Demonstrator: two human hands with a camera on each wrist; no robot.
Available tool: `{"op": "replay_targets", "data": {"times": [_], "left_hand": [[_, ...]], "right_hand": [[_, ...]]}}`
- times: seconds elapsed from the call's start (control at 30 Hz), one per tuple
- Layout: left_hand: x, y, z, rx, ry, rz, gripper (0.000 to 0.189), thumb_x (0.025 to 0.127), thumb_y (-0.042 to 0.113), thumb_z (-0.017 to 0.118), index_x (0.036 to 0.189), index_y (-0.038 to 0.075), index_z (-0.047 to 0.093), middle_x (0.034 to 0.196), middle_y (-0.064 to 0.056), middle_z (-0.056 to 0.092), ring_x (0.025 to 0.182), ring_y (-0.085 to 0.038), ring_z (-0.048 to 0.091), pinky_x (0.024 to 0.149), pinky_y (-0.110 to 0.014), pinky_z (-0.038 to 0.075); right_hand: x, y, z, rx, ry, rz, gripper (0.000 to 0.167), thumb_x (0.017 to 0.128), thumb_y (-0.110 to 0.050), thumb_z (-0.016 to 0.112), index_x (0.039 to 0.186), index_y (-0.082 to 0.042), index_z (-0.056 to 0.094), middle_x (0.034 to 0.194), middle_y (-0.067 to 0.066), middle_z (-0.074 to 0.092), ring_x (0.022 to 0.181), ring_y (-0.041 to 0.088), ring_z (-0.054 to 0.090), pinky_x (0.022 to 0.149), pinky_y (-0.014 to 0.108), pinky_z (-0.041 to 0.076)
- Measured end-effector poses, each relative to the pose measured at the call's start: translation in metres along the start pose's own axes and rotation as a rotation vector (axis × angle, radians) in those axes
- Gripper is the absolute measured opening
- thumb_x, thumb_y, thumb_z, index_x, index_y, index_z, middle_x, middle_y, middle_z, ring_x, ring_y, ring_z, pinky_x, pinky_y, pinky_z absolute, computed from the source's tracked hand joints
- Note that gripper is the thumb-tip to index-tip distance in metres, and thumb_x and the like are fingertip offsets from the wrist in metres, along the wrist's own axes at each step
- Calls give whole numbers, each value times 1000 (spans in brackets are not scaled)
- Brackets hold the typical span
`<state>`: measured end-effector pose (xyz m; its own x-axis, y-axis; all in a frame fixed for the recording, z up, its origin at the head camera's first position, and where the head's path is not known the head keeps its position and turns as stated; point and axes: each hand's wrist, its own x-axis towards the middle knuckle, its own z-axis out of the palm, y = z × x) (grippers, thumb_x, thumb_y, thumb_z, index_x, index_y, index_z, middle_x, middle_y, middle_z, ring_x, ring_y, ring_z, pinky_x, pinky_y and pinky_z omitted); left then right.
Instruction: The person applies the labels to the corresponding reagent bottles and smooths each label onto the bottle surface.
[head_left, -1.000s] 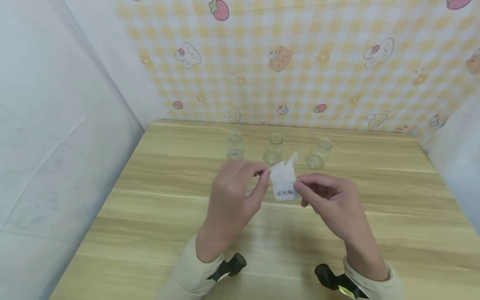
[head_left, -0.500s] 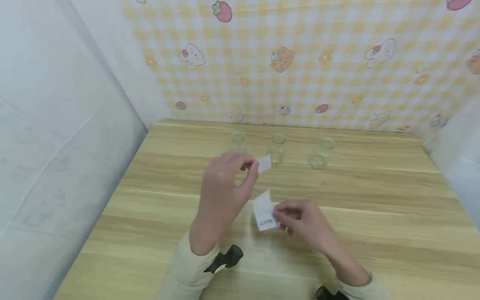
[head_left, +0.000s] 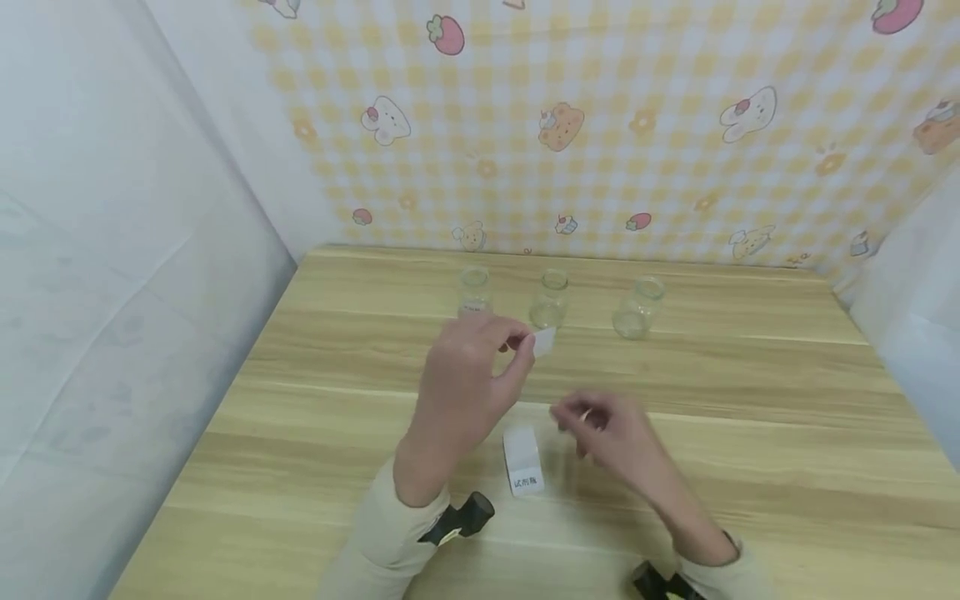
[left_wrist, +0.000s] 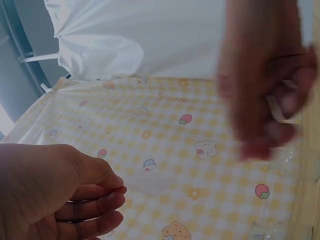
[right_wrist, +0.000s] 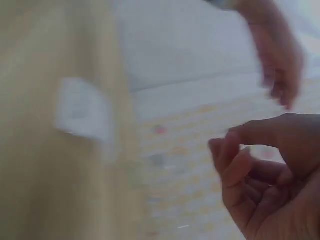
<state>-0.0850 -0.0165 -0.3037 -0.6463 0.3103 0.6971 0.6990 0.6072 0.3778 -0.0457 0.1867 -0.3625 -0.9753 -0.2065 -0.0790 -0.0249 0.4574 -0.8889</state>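
My left hand pinches a small white paper label between thumb and index finger, raised over the table. In the left wrist view this label is faint against the checked cloth. A white paper strip with printed characters at its near end lies on the table below. To the right of the strip, apart from it, hovers my right hand, its fingers loosely curled with nothing visible in them. The right wrist view is blurred but also has this hand away from the paper strip.
Three clear glass jars stand in a row at the back: a left jar bearing a label, a middle jar and a right jar. Behind the wooden table hangs a yellow checked cloth.
My hands have parted, the small label staying in the left hand. My right hand carried the printed strip down toward me and let it go on the table.
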Motion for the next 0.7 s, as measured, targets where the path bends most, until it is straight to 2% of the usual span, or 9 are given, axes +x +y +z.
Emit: {"op": "replay_targets", "data": {"times": [0.13,0.23,0.4,0.47,0.63,0.7], "left_hand": [[0,5,11,-2,-11,95,2,90,5,75,91,6,77,83,-2,73,75,-16,66,73,-30,52],[-2,10,16,-9,-17,141,5,88,3,77,90,8,77,83,-1,73,73,-14,65,71,-28,52],[-4,15,17,32,-29,165,5,88,5,79,91,8,78,85,1,74,79,-14,68,76,-29,54],[-3,16,17,59,-39,194,4,88,6,80,91,9,78,85,2,74,81,-14,68,79,-29,54],[0,17,15,104,-79,288,2,92,11,79,93,11,80,86,3,72,83,-14,66,84,-29,53],[1,15,14,80,-92,278,5,92,15,80,94,11,81,87,3,73,84,-14,66,86,-28,52]], "right_hand": [[4,-33,-28,183,144,-39,30,104,-31,66,105,-2,74,88,8,71,58,20,63,46,31,51],[6,-42,-36,253,194,-51,32,104,-28,66,105,3,75,87,7,72,58,22,65,47,32,53],[8,-41,-37,255,187,-27,30,101,-26,70,103,3,76,86,6,74,60,23,67,50,33,55],[9,-40,-38,261,189,-25,30,101,-27,71,102,3,76,86,6,74,60,22,67,51,32,56],[13,-41,-41,264,198,-53,28,100,-23,71,104,4,76,84,5,74,59,22,67,50,32,55],[13,-41,-42,252,196,-82,25,100,-20,71,104,4,76,83,4,73,59,21,67,50,32,55]]}}
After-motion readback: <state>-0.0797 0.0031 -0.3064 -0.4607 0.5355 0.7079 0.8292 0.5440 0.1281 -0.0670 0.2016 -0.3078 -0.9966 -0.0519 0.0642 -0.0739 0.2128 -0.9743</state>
